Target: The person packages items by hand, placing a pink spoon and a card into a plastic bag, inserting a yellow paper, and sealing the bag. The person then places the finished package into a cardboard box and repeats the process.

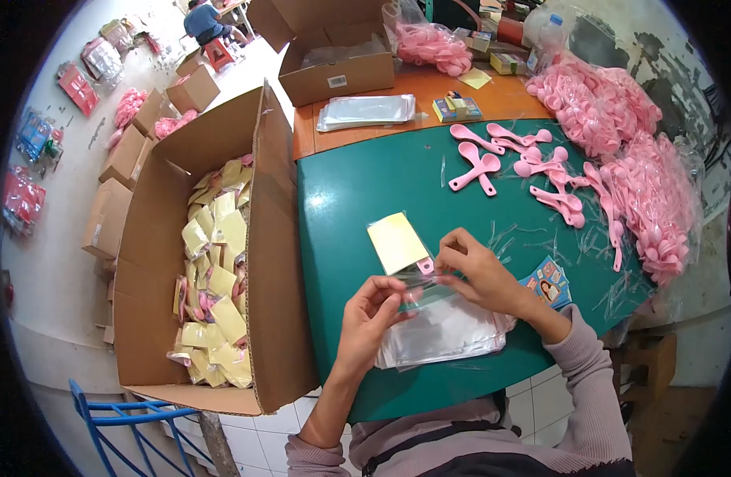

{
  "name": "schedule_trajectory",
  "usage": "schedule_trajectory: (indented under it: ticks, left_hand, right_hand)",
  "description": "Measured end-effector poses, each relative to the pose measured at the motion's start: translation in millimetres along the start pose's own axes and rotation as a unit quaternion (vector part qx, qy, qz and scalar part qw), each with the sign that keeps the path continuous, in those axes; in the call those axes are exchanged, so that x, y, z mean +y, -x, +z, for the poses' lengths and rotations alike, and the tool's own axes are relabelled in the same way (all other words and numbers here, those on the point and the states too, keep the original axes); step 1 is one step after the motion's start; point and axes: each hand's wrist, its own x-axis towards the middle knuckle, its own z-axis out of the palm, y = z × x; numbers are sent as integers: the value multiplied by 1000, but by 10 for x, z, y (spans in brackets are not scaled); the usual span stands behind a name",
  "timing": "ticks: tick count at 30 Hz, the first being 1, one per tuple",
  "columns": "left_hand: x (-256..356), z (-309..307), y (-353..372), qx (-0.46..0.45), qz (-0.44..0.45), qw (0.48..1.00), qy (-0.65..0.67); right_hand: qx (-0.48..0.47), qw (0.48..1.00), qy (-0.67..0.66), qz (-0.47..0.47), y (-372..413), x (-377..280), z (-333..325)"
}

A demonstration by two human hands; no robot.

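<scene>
My left hand [371,314] is closed, thumb and fingers pinching the near edge of a clear plastic bag [415,292]. From the other side, my right hand [478,276] pinches the same bag's edge. Just beyond the fingers lies a pale yellow card [397,243], which looks to be inside the bag. The end of a pink spoon's handle [426,265] shows at the card's lower corner; the rest of that spoon is hidden. Under my hands rests a stack of clear plastic bags [445,340]. Blue printed cards [550,283] lie beside my right wrist.
Loose pink spoons [477,165] lie on the green tabletop [342,207], with bagged pink spoons [647,191] at right. A cardboard box [282,262] of packed yellow cards [222,281] stands at left. Behind are more clear bags [365,112] and an open box [338,79]. A person [206,22] sits far off.
</scene>
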Motion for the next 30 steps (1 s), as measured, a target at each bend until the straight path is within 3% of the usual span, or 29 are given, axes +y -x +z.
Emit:
schedule_trajectory:
  ticks: [1, 3, 4, 6, 9, 10, 11, 17, 19, 22, 30]
  left_hand:
    - [43, 11, 7, -1, -1, 1000, 0]
    - [104, 36, 15, 34, 12, 979, -201]
    - [90, 44, 1, 35, 10, 979, -201]
    - [69, 48, -27, 15, 101, 911, -399]
    - [83, 40, -40, 34, 100, 890, -444]
    - [71, 33, -47, 47, 113, 878, -463]
    - [63, 34, -50, 46, 111, 878, -463]
    - [-25, -29, -96, 96, 127, 880, -447]
    - [-4, -34, -106, 92, 69, 893, -436]
    - [-44, -47, -140, 99, 56, 924, -365]
    - [-11, -54, -127, 97, 41, 939, -328]
  right_hand:
    - [-7, 1000, -12, 4, -4, -28, -51]
    - [-14, 1000, -25, 9, -4, -23, -85]
    - [-27, 997, -73, 19, 8, -12, -69]
    - [-39, 991, -126, 31, 20, 17, -53]
    - [-35, 988, -131, 79, 34, 91, -41]
    - [-50, 955, -246, 156, 37, 145, 6]
    - [-65, 904, -355, 230, 41, 174, 36]
    - [17, 913, -326, 244, 23, 91, 107]
    - [22, 910, -330, 248, 13, 93, 113]
    - [35, 914, -318, 250, 2, 76, 120]
    - [41, 921, -303, 243, -2, 43, 129]
